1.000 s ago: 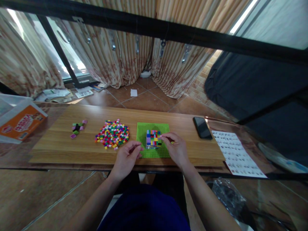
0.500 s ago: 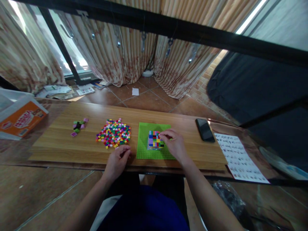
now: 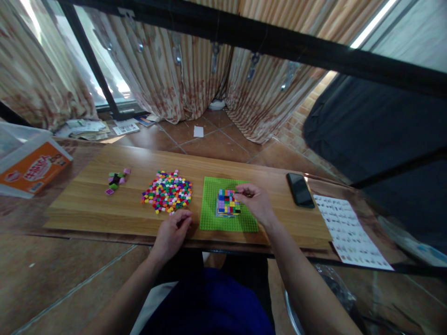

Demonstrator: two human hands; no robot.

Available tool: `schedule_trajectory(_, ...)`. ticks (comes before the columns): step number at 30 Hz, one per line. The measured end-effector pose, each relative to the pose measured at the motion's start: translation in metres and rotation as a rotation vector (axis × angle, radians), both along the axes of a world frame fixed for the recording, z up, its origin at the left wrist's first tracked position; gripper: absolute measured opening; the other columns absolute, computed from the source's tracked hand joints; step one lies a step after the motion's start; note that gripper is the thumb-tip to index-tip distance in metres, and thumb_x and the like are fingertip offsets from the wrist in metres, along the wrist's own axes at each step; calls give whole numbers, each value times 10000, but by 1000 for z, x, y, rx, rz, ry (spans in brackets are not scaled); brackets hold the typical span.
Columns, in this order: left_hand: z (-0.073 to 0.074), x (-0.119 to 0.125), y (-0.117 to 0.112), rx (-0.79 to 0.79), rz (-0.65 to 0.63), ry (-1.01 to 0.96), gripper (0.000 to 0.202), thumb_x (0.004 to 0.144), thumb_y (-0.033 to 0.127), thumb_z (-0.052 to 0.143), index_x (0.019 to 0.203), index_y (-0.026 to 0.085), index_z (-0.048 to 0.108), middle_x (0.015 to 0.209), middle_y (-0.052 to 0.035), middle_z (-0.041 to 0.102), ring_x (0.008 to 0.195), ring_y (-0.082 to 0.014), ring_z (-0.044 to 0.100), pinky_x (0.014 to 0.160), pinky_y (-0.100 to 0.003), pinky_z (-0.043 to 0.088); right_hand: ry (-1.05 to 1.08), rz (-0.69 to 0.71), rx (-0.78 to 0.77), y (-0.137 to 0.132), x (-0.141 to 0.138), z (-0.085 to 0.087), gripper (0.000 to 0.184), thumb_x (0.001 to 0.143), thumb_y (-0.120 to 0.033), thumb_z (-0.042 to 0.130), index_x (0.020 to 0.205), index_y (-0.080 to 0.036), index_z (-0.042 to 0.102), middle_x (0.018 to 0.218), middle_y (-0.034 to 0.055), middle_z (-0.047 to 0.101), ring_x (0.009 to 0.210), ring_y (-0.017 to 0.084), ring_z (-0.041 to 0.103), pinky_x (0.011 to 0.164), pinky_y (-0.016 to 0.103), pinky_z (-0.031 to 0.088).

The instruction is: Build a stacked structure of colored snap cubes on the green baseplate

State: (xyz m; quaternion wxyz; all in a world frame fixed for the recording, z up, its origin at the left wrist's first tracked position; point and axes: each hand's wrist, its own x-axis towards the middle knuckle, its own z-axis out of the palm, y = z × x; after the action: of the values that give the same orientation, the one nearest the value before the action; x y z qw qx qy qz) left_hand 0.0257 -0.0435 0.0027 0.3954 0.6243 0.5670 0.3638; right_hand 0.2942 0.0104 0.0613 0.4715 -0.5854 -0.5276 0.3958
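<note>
A green studded baseplate (image 3: 213, 218) lies on a wooden board (image 3: 87, 204). On it stands a small block of many-coloured bricks (image 3: 228, 203). My right hand (image 3: 256, 202) rests at the block's right side, its fingertips pinched against the top right edge. My left hand (image 3: 172, 231) lies near the board's front edge, just below a heap of loose coloured bricks (image 3: 167, 191), with its fingers curled in; what they hold, if anything, is hidden.
A few green, pink and black bricks (image 3: 116, 179) lie at the board's left. A black phone (image 3: 299, 190) sits at its right end, a printed sheet (image 3: 345, 232) beyond it. An orange-labelled box (image 3: 31, 167) stands far left. Curtains hang behind.
My left hand pulled back from the baseplate's left edge to the board's front edge under the heap. My right hand stayed at the block. The camera tilted a little.
</note>
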Motion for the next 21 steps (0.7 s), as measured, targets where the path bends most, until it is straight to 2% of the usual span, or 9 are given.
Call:
schedule_trajectory(5,3,0,0,2,1,6,270,839,405,535,984,202,639,923,-39,692,739,-173,655,718,-308,526,83,72,-159,6,4,4,331,568,-340,807,852,-184,744,776,19,715,631,123,578,644,286,467)
schedule_trajectory(10,3,0,0,14,-6,19,267,847,397,527,988,200,639,942,-49,691,813,-190,660,743,-314,525,228,116,-281,6,2,8,309,543,-319,828,816,-196,751,778,17,736,664,132,618,675,295,485)
schedule_trajectory(21,6,1,-1,2,-11,24,256,845,390,526,982,202,634,944,-51,688,850,-199,658,748,-316,526,284,89,-281,5,-4,9,286,522,-332,829,749,-182,742,712,16,724,646,133,630,663,297,515)
